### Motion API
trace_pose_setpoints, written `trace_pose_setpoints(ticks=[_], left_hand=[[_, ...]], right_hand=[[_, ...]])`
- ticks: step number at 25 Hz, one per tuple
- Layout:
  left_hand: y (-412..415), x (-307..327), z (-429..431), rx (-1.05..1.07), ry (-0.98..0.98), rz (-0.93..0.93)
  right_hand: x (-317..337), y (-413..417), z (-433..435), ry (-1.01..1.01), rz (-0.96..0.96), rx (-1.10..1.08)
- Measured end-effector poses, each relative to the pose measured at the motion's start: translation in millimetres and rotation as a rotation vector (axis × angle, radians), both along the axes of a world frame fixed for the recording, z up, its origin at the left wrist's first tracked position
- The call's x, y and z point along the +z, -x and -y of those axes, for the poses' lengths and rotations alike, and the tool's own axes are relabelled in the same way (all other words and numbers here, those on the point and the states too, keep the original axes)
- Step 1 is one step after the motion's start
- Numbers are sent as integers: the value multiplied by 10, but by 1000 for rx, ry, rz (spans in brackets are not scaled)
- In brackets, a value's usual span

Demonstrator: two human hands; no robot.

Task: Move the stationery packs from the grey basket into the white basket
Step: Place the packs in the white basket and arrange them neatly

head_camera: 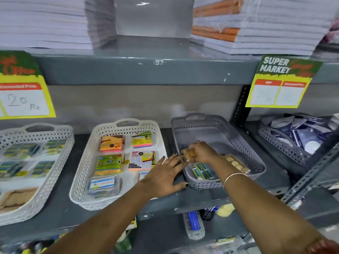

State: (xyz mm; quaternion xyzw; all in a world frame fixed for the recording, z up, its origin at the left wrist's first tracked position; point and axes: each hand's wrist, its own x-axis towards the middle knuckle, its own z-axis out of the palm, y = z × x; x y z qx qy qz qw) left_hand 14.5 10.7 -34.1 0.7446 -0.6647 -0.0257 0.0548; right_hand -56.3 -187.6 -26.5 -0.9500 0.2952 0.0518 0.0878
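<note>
Grey metal shelving (128, 70), stacked paper (42, 22) above

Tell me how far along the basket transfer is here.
Done: several packs lie in the white basket. In hand: the right hand lifts a tan pack over the grey basket; the left hand is empty. Left: green packs and another tan pack.

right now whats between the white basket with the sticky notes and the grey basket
In the head view, the left hand lies flat there, over the white basket rim and the shelf gap, fingertips reaching the grey basket.
</note>
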Motion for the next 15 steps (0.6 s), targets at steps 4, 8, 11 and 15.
trace_pose_setpoints(ticks=[4, 8, 11, 15], left_hand=[[32, -4, -8, 11, -5, -1], [45, 7, -18, 25, -6, -5], [41, 23, -24, 36, -30, -12], [-20, 114, -95, 50, 8, 8]], right_hand=[[-64, -27, 27, 55, -1, 30], [-54, -84, 48, 124, -70, 75], [17, -100, 82, 141, -47, 34], [281, -153, 76, 192, -10, -20]])
